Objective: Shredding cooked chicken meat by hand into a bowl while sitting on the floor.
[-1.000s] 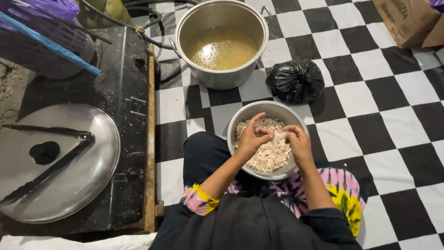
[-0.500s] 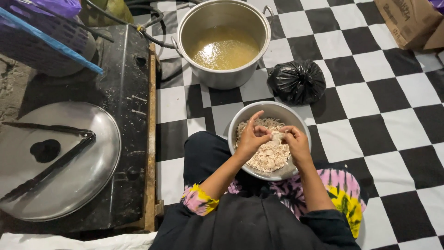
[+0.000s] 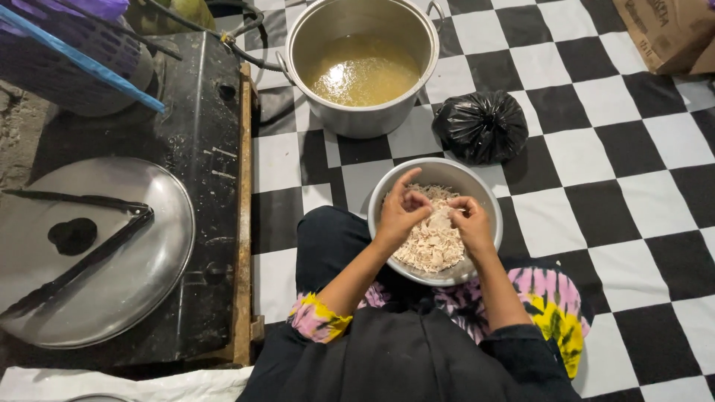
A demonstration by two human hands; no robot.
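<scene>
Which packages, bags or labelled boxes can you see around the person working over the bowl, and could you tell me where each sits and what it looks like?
Cardboard box: top right corner on the checkered floor, brown, boxy, dark print on its side, cut off by the frame.
Black plastic bag: on the floor between the metal bowl and the big pot, tied shut, rounded, glossy black.
No screens or signs in view.
</scene>
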